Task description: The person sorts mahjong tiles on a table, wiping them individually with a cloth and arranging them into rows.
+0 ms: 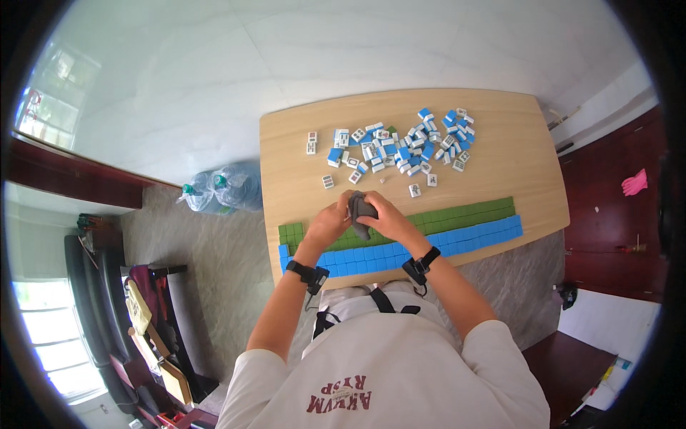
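Note:
Both my left hand [328, 222] and my right hand [392, 219] grip a dark grey cloth [364, 216], bunched between them above the table. Whether a tile is wrapped inside it cannot be seen. Under and beside my hands run long rows of mahjong tiles, green-backed tiles [455, 216] behind and blue-backed tiles [375, 260] nearer my body. My forearms hide parts of these rows. Beyond my hands lies a loose heap of blue-and-white mahjong tiles [403, 153], some face up and some on their sides. A tiny die-like piece [382, 180] sits just past the cloth.
The light wooden table [509, 161] meets a pale wall [348, 48] at its far side. Large plastic water bottles [238, 185] stand on the floor at its left. A dark sofa [94, 311] is farther left; a dark red door [611, 214] with a pink glove [635, 183] is right.

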{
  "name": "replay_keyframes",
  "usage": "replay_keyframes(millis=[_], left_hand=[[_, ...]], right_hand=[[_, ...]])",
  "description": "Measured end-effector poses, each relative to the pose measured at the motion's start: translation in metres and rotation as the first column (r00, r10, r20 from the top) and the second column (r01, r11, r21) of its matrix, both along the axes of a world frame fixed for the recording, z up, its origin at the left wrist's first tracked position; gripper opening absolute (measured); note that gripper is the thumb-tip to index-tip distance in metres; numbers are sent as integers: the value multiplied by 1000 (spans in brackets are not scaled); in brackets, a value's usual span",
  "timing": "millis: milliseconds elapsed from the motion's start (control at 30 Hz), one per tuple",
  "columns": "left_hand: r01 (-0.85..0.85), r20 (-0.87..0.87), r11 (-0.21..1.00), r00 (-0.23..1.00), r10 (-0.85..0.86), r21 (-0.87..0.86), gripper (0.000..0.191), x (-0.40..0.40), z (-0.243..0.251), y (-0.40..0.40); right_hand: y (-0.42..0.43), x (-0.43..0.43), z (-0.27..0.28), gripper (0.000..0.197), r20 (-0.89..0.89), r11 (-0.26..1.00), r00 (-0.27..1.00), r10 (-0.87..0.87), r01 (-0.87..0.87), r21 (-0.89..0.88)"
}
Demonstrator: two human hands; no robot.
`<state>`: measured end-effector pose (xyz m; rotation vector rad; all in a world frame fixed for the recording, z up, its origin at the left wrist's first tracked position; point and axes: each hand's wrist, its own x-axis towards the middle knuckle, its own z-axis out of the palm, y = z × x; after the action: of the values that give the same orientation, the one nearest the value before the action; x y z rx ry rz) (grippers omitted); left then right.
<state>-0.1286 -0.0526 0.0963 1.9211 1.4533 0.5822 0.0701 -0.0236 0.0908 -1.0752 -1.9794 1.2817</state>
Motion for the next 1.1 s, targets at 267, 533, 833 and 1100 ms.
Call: replay_keyframes(millis=[267,533,833,1100], left_hand=[[211,-118,953,975,-189,217,73,17,2,-1],[170,-70,976,984,-162,136,72,14,16,4],[136,-71,981,989,-127,139,72,13,33,1],[102,-103,976,991,-83,192,73,11,35,1]], right_hand=[[0,-3,0,37,10,988,994,-105,105,-116],[3,-1,-2,29,-144,996,985,-91,88,-26],[12,-3,-18,34,-267,986,956,-122,85,-145],[15,-6,-7,33,-218,971,960,-176,133,-201]])
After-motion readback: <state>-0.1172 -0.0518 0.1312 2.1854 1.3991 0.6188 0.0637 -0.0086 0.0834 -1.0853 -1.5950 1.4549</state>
